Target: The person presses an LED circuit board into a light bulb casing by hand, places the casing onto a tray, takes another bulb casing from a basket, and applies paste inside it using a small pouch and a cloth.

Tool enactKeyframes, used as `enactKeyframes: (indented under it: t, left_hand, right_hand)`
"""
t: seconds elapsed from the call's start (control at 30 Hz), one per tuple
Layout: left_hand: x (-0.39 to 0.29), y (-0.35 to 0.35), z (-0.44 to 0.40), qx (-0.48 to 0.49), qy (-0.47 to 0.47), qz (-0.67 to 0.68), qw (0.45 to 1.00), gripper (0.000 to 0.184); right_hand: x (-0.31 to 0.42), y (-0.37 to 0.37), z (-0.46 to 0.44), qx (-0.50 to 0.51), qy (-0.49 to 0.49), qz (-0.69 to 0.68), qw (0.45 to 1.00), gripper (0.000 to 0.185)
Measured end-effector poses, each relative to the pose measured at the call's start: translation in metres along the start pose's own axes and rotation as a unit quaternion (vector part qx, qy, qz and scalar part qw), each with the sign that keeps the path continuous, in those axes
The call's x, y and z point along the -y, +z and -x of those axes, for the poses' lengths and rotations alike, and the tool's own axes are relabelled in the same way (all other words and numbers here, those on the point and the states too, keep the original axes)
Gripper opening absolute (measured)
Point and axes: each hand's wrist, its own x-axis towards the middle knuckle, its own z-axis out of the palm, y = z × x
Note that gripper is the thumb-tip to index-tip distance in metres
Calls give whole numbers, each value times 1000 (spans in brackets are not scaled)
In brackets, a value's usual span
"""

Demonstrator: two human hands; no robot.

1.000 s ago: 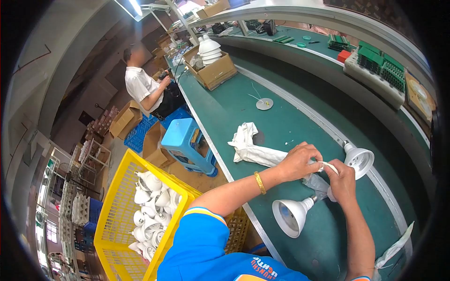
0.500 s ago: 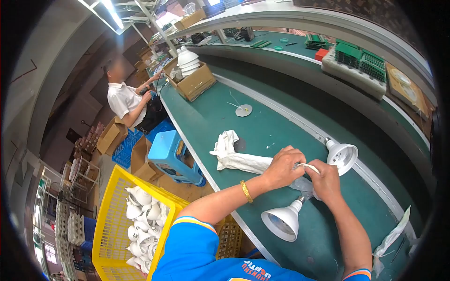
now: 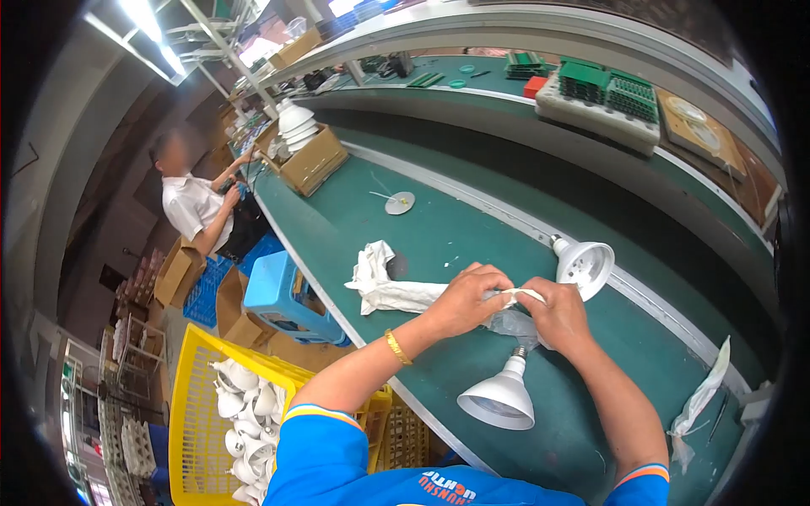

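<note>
A long white cloth-like bundle (image 3: 392, 295) lies across the green bench, its far end crumpled. Its near end is pinched between the fingertips of my left hand (image 3: 472, 302) and my right hand (image 3: 558, 315), which almost meet. Beneath the fingers hangs some translucent plastic (image 3: 513, 325). One white cone-shaped lamp housing (image 3: 499, 395) with a screw base rests just below my hands, opening toward me. Another white lamp housing (image 3: 585, 266) lies beyond my right hand against the bench's metal rail. What exactly the fingertips grip inside the fold is hidden.
A yellow basket (image 3: 187, 422) of white lamp housings stands at left, near a blue stool (image 3: 283, 287). Farther up the bench are a round disc with wires (image 3: 400, 202) and a cardboard box (image 3: 314, 160). A person (image 3: 196, 202) works beyond. Green circuit boards (image 3: 607, 88) occupy the shelf.
The whole view has shifted, so the bench and its objects appear farther left. Both hands keep their pinch on the white cloth-like bundle, with little change in pose.
</note>
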Motion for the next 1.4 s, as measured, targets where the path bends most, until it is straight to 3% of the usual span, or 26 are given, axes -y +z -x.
enactKeyframes:
  t: [0.43, 0.57, 0.73, 0.87, 1.03, 1.4]
  left_hand:
    - [1, 20, 1, -96, 40, -70, 992, 11]
    - [9, 19, 2, -92, 60, -46, 993, 13]
    - [9, 9, 4, -7, -10, 11, 1000, 18]
    - [7, 8, 4, -4, 5, -6, 1000, 17]
    - [7, 15, 6, -53, 46, -28, 997, 14]
    - [8, 30, 9, -129, 41, -66, 989, 10]
  right_hand:
    - [4, 4, 1, 3, -8, 23, 1000, 16]
    - [3, 2, 1, 4, -3, 36, 999, 15]
    - [6, -3, 2, 19, 26, 0, 999, 14]
    - [1, -2, 2, 21, 24, 6, 999, 14]
    - [2, -1, 3, 16, 17, 11, 1000, 15]
    - [6, 6, 6, -1, -17, 28, 999, 15]
